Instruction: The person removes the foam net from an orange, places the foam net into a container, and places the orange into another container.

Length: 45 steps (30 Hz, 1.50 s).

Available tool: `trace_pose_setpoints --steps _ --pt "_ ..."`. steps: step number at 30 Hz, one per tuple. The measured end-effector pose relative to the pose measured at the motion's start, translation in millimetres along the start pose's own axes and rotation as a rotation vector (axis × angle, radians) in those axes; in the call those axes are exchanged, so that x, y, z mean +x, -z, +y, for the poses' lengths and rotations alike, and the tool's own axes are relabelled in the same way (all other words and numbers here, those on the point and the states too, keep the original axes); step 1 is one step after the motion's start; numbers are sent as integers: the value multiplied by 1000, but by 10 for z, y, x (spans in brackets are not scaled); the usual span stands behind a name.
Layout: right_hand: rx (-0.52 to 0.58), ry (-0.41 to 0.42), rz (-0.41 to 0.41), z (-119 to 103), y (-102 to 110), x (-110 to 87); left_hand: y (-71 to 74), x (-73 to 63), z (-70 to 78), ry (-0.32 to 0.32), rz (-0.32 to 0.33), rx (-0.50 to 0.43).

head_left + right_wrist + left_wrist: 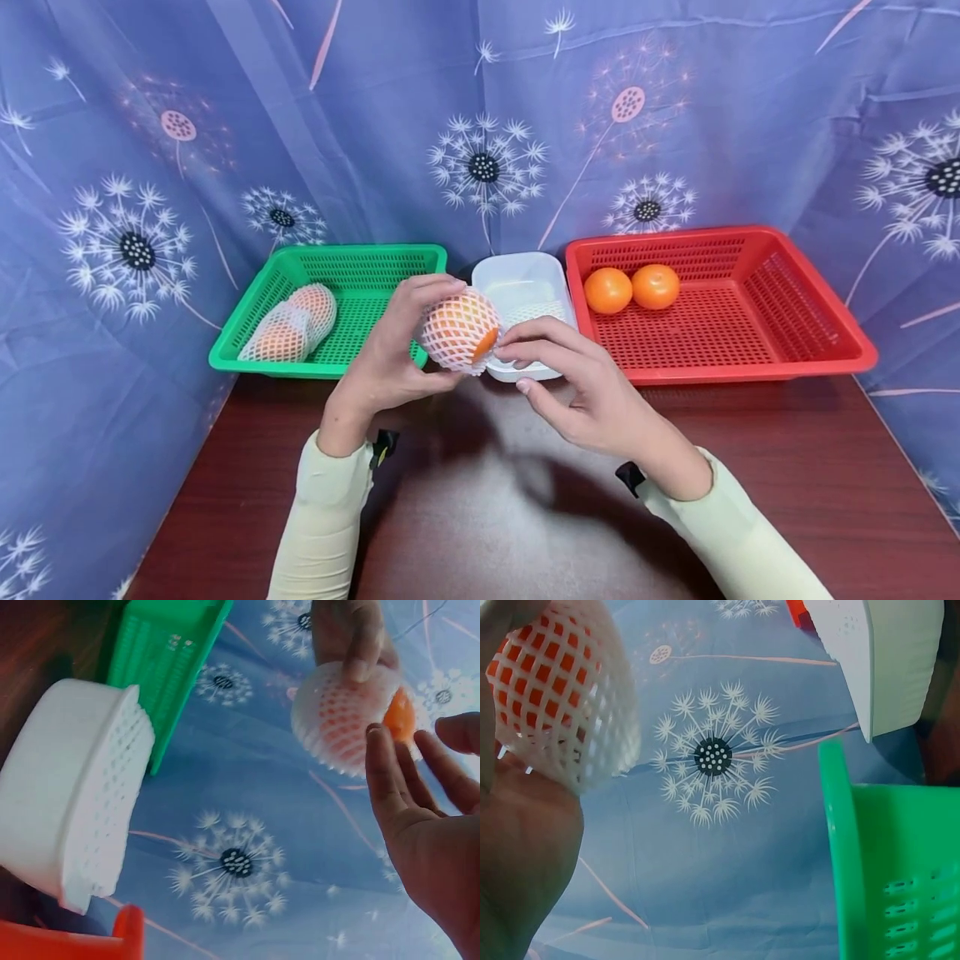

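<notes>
L grip (386, 354) wrapped round orange (486, 343) in foam net (448, 327); R grip (585, 387) loose at net's right edge. Prob. unwrapping step; next needs R pinch, L steady.

The head view looks forward and down from above the desk (480, 533), taking in its left and right edges. Both wrist views, turned on their sides and closer in, face the dandelion-print curtain (360, 150); they share the netted orange (334, 720) and green basket (161, 667).
</notes>
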State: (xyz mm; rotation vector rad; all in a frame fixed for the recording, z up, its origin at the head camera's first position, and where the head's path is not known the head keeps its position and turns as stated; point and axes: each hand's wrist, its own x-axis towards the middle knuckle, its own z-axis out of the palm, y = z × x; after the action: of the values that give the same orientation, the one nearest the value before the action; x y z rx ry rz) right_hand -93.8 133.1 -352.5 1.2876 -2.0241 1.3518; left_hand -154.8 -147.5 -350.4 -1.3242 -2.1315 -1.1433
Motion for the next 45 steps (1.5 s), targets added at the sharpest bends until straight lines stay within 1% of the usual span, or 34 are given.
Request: trace_pose_setpoints --steps 4,7,16,21,24,28,32,37,41,45 --pt "-57 27 23 -75 -16 28 -12 8 23 -7 22 40" --pt "-86 28 48 -94 -14 38 -20 10 48 -7 25 32" --pt "-169 33 117 -54 -8 6 -101 33 91 -30 -36 -35" --pt "-170 41 135 -53 -10 2 -175 56 104 -37 -70 -87" --pt "-165 38 129 -56 -10 3 -219 66 109 -43 -86 -102" --pt "-172 2 95 -62 0 -2 -255 57 111 -45 -96 -98" --pt "-177 -43 63 -62 14 -14 -264 41 116 -41 -99 -106" --pt "-186 -73 47 -35 16 -22 -271 43 122 -35 -109 -149" --pt "-193 -101 28 -7 18 -27 -289 60 128 -14 -108 -150" --pt "-204 -113 11 15 21 -35 -307 70 123 26 -107 -145"
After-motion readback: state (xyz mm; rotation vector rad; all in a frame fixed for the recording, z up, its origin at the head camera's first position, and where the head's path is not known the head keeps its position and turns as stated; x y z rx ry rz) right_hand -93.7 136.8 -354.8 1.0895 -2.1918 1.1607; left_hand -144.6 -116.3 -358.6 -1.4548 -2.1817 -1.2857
